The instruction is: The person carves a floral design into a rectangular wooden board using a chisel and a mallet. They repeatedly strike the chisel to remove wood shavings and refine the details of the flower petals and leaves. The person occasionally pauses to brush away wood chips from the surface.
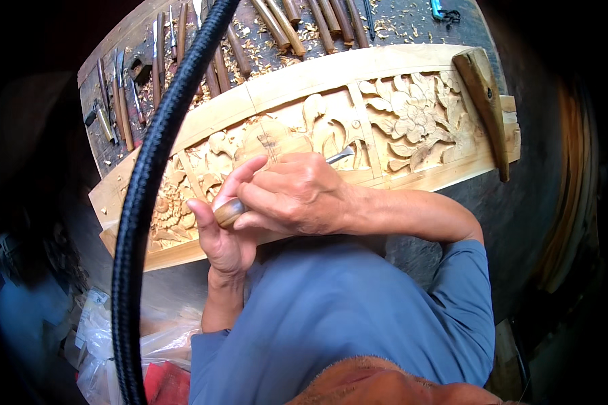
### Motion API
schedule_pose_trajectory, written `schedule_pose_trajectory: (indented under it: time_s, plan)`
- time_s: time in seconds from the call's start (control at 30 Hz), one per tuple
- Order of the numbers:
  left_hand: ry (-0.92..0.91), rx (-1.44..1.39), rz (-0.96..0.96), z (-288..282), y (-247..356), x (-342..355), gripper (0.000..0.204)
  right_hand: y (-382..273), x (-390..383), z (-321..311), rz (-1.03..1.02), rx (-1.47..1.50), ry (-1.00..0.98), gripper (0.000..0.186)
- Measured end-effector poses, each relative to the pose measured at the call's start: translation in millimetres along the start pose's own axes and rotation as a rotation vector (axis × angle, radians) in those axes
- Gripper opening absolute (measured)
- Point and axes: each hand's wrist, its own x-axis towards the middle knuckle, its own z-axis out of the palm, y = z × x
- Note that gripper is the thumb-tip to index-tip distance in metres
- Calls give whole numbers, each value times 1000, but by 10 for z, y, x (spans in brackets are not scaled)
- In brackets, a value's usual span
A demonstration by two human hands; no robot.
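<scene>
My right hand (290, 196) is closed around a chisel, whose wooden handle end (230, 212) shows at its left and whose metal blade (339, 155) points right over the carved middle of a pale wooden panel (284, 81). My left hand (226, 246) is beside the handle end, thumb and fingers apart; whether it touches the handle I cannot tell. The panel has raised flowers and leaves (412, 115) in framed sections, with a sketched, flatter patch in the middle, partly hidden by my hands.
Several chisels and gouges (270, 27) lie among shavings on the dark bench (98, 155) behind the panel. A wooden mallet-like bar (483, 108) rests across the panel's right end. A black braided hose (157, 162) crosses the left side of the view. Plastic bags (98, 344) sit at lower left.
</scene>
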Motion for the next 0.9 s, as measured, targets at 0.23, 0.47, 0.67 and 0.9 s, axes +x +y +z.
schedule_pose_trajectory:
  time_s: [0.23, 0.47, 0.67, 0.9]
  plan:
    - [-70, 137, -66, -62, 224, 80, 153, 185, 92, 67, -90, 190, 8, 26]
    - [80, 260, -99, 389, 213, -71, 158, 297, -45, 95, -163, 320, -78, 37]
    - [156, 385, -96, 522, 190, -115, 165, 278, -79, 95, -160, 356, -105, 44]
    - [138, 327, -50, 487, 158, -54, 159, 330, -40, 113, -178, 315, -96, 47]
